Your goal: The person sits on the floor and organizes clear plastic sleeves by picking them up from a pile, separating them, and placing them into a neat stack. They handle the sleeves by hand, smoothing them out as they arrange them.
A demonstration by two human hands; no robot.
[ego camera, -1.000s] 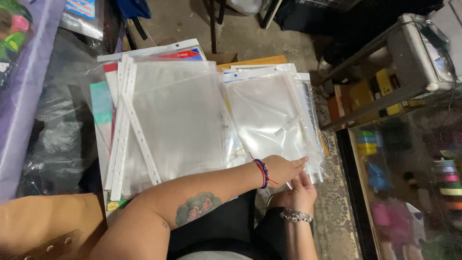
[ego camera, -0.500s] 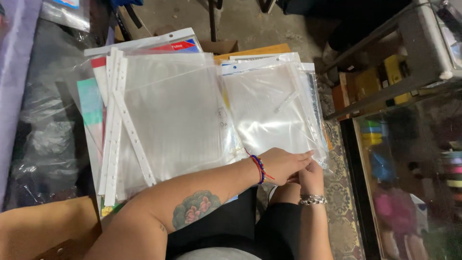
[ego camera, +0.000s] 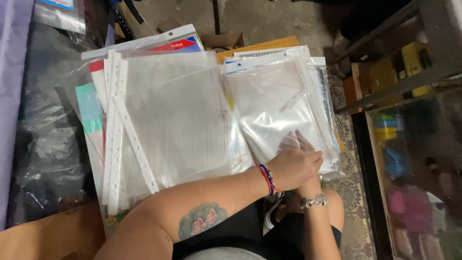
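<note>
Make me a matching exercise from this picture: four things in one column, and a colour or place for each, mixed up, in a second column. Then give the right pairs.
Things:
1. beaded bracelet
2. chain bracelet
3. punched sleeve stack
4. tattoo

Descriptions:
A. silver-coloured, on the right wrist
B. green and pink, on the left forearm
C. red and blue, on the left wrist
D. clear with white hole strips, left of the pile under the hands

Pairs: 1-C, 2-A, 3-D, 4-B

The left hand lies over the right hand on the right-hand sleeve pile.
</note>
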